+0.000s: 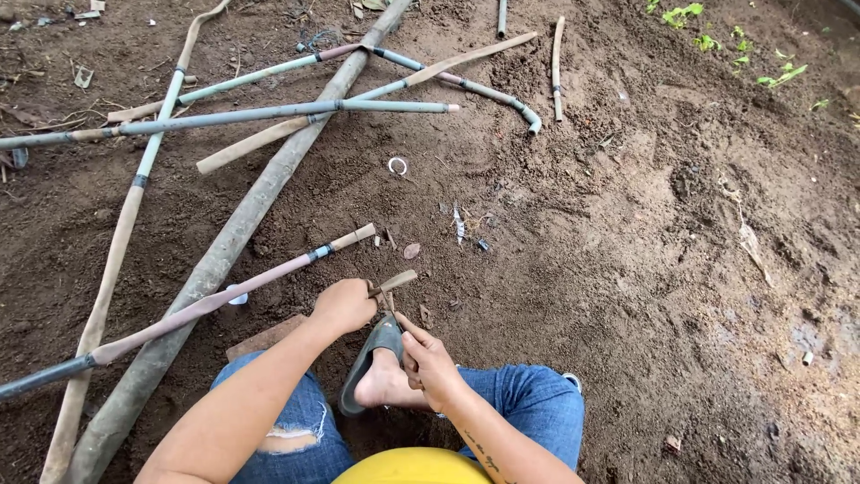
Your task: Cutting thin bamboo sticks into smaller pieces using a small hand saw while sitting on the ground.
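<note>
Left hand (343,306): closed in a fist round a short flat piece of wood (394,281); the stick pokes out to the right of the knuckles, tilted slightly up, its free end above the ground. Grip looks firm, fingers fully curled.

Right hand (428,361): partly closed, forefinger stretched toward the stick, tip just below it near a thin dark sliver that hangs from the wood. Cannot tell whether the finger touches it or whether the hand holds anything; palm side is hidden.

The stick sits between the two hands, directly above the toe of a dark sandal (369,358) on a bare foot (387,384). The right hand rests against that foot.

Person sits on bare soil (627,269), in torn blue jeans (296,421); a yellow rounded rim (414,468) shows at the bottom edge of the view.

Around: a long pinkish bamboo pole (224,296) with a blue taped joint runs from the left edge up to just left of the left hand. A thick grey pole (242,224) crosses under it diagonally. More thin poles (269,112) lie criss-crossed toward the top left. A small white ring (398,165) lies on the soil well above the hands. Green weeds (717,40) at the top right corner.
</note>
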